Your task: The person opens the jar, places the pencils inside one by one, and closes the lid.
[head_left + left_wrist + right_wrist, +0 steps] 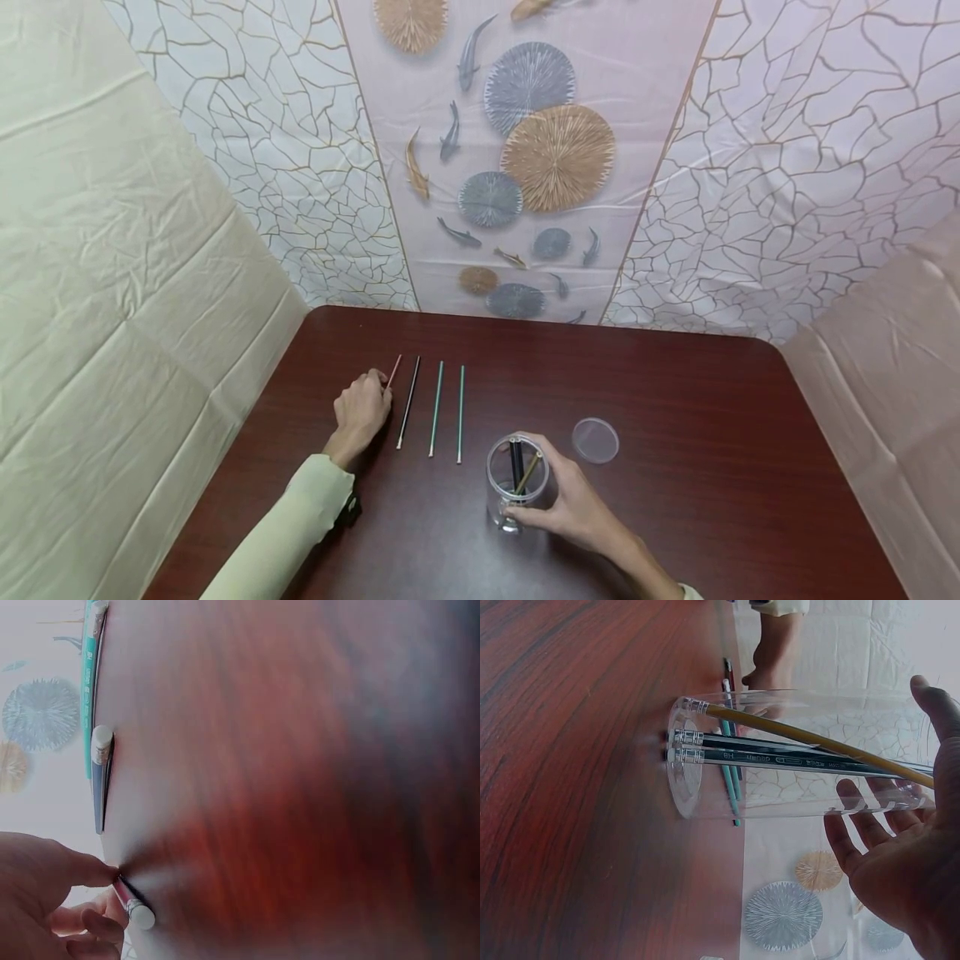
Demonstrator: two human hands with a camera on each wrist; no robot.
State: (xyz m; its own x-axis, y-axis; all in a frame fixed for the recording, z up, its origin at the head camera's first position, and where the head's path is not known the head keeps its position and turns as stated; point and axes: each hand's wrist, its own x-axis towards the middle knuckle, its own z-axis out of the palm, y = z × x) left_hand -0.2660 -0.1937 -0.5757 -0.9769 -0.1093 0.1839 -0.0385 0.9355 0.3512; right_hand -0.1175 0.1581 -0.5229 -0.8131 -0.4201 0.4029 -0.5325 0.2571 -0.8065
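At the left of the head view my left hand pinches a red pencil on the table. The left wrist view shows its white eraser end sticking out past the fingertips. To the right of that hand lie a black pencil and two green pencils, roughly side by side. My right hand grips a clear jar around its side. Inside the jar, two dark pencils and a yellow pencil lean with their eraser ends down.
A round clear lid lies flat on the dark red-brown table, right of the jar. Behind the table hangs a patterned cloth. Plain pale cloth walls the left side, with similar cloth on the right.
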